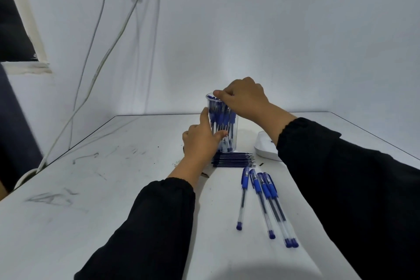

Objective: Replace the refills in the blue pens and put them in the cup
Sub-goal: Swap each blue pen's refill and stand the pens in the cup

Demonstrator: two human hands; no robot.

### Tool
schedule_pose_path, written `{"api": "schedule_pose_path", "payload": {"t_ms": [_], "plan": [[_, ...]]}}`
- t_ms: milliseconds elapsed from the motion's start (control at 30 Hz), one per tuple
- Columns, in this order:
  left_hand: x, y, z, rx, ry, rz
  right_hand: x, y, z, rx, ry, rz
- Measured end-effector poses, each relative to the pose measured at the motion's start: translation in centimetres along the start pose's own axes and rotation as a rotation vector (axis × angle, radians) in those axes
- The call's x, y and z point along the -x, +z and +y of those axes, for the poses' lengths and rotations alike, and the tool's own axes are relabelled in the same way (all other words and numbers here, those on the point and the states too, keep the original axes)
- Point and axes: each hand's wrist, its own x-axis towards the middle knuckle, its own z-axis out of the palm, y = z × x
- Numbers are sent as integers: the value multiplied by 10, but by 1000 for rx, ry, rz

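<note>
— On the white table (95, 188), what stands at the middle, and how many of each thing are there?

— One clear plastic cup (234, 134), upright, packed with blue pens standing cap-up; those inside are too crowded to count. Just in front of the cup lies one tight row of dark refills (236, 159), side by side, their number hard to tell. Nearer than the refills lie four blue pens (261, 195), capped, with clear barrels and blue end plugs, fanned slightly apart. To the right of the cup sits one white object (264, 149), partly hidden by a black sleeve (341, 177).

— And the hands?

— The left hand (201, 143) grips the cup's side, forefinger up the wall, thumb pressed across the front. The right hand (244, 100) is over the cup's rim, fingers curled down among the pen tops; whether they pinch one I cannot tell.
</note>
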Motion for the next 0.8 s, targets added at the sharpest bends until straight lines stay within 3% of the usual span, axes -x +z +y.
{"api": "schedule_pose_path", "payload": {"t_ms": [233,367,467,600,800], "plan": [[6,-7,2,-11,1,-22,18,8,9,-137,-62,126],[15,-22,10,-173,-18,-55,51,6,24,-301,-47,192],[21,-36,11,-223,-57,-91,85,7,39,-348,-26,151],[31,-46,12,-106,-45,-113,125,11,61,-316,7,34],[64,-44,30,-13,21,-314,154,21,80,-190,48,-95]]}}
